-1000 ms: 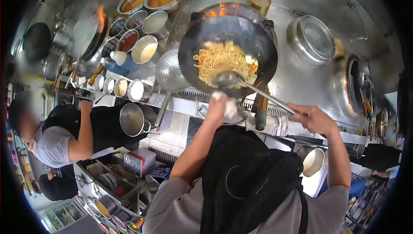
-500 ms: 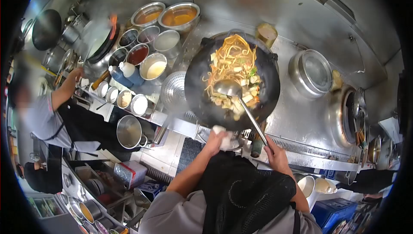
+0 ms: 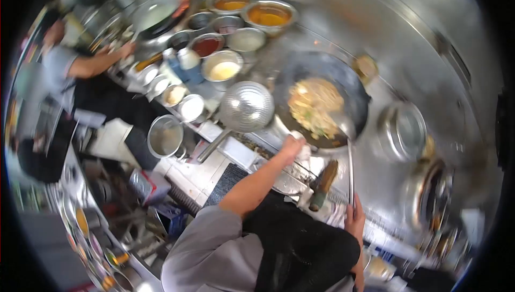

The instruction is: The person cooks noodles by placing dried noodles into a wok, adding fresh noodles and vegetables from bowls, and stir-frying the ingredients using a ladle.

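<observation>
My left hand (image 3: 292, 147) is closed around a white cloth (image 3: 304, 152) at the near rim of a large dark wok (image 3: 351, 85). Noodles with mixed vegetable pieces (image 3: 315, 104) lie in the wok, smeared by motion. The fingers of my right hand (image 3: 354, 219) wrap round the long handle of a metal ladle (image 3: 351, 174). Its bowl is blurred at the right side of the food. Left of the wok a perforated strainer (image 3: 247, 107) rests with its handle toward me. Below the wok's near rim lies a brown and green cylindrical object (image 3: 323, 187).
Metal bowls of orange liquid (image 3: 268, 15), a red sauce pot (image 3: 207, 45) and several seasoning containers (image 3: 191, 108) stand at the left. A stacked metal pot (image 3: 405, 131) is at the right. A co-worker (image 3: 80, 69) stands far left, by another wok (image 3: 155, 18).
The camera view has turned. The wok has shifted and tilted, its noodles bunched together and blurred. The ladle bowl has moved from above the food to its right side.
</observation>
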Demonstrator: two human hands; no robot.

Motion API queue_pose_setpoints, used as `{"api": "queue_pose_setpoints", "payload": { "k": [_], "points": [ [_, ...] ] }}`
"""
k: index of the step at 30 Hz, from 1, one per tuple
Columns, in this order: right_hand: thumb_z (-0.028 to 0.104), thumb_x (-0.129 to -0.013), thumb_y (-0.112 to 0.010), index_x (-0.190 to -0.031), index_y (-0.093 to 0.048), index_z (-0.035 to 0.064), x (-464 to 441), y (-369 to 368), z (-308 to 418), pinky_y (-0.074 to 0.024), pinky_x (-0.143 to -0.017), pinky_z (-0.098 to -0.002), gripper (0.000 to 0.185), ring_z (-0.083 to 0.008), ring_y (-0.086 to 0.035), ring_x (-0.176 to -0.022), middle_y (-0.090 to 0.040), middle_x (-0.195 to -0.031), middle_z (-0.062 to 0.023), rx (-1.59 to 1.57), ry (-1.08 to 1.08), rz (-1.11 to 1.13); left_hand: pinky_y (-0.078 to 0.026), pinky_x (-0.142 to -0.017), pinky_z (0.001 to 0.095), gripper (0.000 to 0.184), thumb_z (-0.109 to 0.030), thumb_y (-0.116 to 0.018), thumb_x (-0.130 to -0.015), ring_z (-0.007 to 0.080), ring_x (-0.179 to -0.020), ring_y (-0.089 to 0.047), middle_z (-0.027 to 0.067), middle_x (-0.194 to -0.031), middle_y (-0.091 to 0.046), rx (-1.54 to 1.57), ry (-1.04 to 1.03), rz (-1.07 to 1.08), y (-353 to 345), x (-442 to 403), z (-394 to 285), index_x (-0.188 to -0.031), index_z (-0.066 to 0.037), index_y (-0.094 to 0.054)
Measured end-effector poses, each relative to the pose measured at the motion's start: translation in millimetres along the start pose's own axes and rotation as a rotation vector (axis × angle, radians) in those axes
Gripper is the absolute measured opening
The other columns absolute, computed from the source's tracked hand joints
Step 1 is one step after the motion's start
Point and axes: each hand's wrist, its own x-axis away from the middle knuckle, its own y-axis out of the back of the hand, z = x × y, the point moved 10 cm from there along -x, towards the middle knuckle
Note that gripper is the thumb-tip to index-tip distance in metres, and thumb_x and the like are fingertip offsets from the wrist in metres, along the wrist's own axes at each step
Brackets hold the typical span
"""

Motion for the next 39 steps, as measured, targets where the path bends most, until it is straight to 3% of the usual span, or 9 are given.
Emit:
{"api": "queue_pose_setpoints", "payload": {
  "k": [5,6,10,12,17,20,22,27,39],
  "points": [
    [0.009,-0.095,-0.055,-0.143,-0.047,0.0028,-39,-25,-42,-0.0407,-0.054,-0.0292,0.049,-0.0122,-0.047,-0.061,-0.056,-0.073,-0.0047,-0.065,0.07,0.02,-0.051,-0.065,0.0381,0.043,-0.021,-0.067,-0.083,0.0223,-0.08,-0.062,0.0156,-0.093,-0.066,-0.435,-0.028,0.02,-2,54,-70,-0.109,0.012,-0.058],
    [0.01,-0.095,-0.056,-0.142,-0.047,0.0027,-47,-27,-24,-0.04,-0.052,-0.0298,0.049,-0.0119,-0.047,-0.059,-0.055,-0.07,-0.0051,0.0,0.119,-0.006,-0.052,-0.068,0.0386,0.038,-0.022,-0.068,-0.083,0.0229,-0.081,-0.064,0.0167,-0.093,-0.067,-0.273,-0.181,-0.037,3,-18,-10,-0.103,0.009,-0.062],
    [0.01,-0.092,-0.058,-0.141,-0.049,0.0044,-108,-44,-3,-0.0441,-0.055,-0.0339,0.05,-0.0169,-0.051,-0.057,-0.059,-0.07,-0.0115,0.202,0.183,-0.013,-0.052,-0.079,0.0397,0.059,-0.025,-0.068,-0.083,0.0277,-0.103,-0.062,0.0234,-0.117,-0.06,-0.382,-0.068,-0.095,7,-4,-19,-0.122,0.014,-0.048],
    [0.009,-0.091,-0.06,-0.14,-0.05,0.0047,-117,-65,57,-0.0482,-0.062,-0.0382,0.05,-0.0263,-0.057,-0.059,-0.064,-0.073,-0.0166,0.346,0.597,-0.133,-0.052,-0.08,0.0394,0.06,-0.026,-0.069,-0.083,0.0281,-0.104,-0.061,0.0235,-0.119,-0.059,-0.37,-0.043,-0.081,5,-3,-21,-0.122,0.014,-0.047],
    [0.008,-0.089,-0.062,-0.139,-0.052,0.0092,-103,-71,93,-0.0508,-0.072,-0.0418,0.052,-0.0361,-0.067,-0.078,-0.068,-0.092,-0.0265,0.5,0.442,0.073,-0.054,-0.077,0.0413,0.056,-0.026,-0.074,-0.078,0.0297,-0.101,-0.066,0.0216,-0.113,-0.064,-0.225,0.002,-0.016,5,10,-27,-0.116,0.011,-0.056],
    [0.01,-0.088,-0.064,-0.139,-0.053,0.0113,-96,-21,65,-0.051,-0.073,-0.0439,0.053,-0.043,-0.066,-0.082,-0.066,-0.091,-0.0279,0.595,0.286,0.225,-0.058,-0.067,0.0412,0.03,-0.014,-0.071,-0.086,0.0232,-0.078,-0.069,0.0122,-0.094,-0.07,0.192,0.105,0.229,-10,26,-22,-0.11,0.002,-0.063],
    [0.01,-0.087,-0.064,-0.14,-0.053,0.0146,-103,7,62,-0.0506,-0.072,-0.0454,0.055,-0.0434,-0.065,-0.08,-0.066,-0.088,-0.0257,0.616,0.429,0.152,-0.06,-0.07,0.0413,0.029,-0.013,-0.07,-0.087,0.0245,-0.08,-0.069,0.0104,-0.095,-0.067,0.127,0.142,0.274,-13,17,-10,-0.111,-0.002,-0.06],
    [0.023,-0.095,-0.056,-0.147,-0.041,0.0269,-118,-50,80,-0.0503,-0.08,-0.0514,0.054,-0.0452,-0.064,-0.088,-0.066,-0.093,-0.0251,0.719,0.246,0.027,-0.058,-0.065,0.0414,0.014,-0.009,-0.058,-0.092,0.0246,-0.075,-0.067,0.0114,-0.089,-0.065,0.197,0.167,0.262,-24,9,-10,-0.103,-0.001,-0.058],
    [0.015,-0.093,-0.059,-0.136,-0.056,0.0171,-56,36,102,-0.0498,-0.081,-0.0507,0.043,-0.0453,-0.063,-0.091,-0.066,-0.096,-0.0276,0.539,0.25,-0.101,-0.055,-0.067,0.0385,0.032,-0.012,-0.064,-0.089,0.0222,-0.084,-0.066,0.0111,-0.101,-0.064,0.139,0.086,0.238,-16,22,-22,-0.115,0.002,-0.052]
  ]
}}
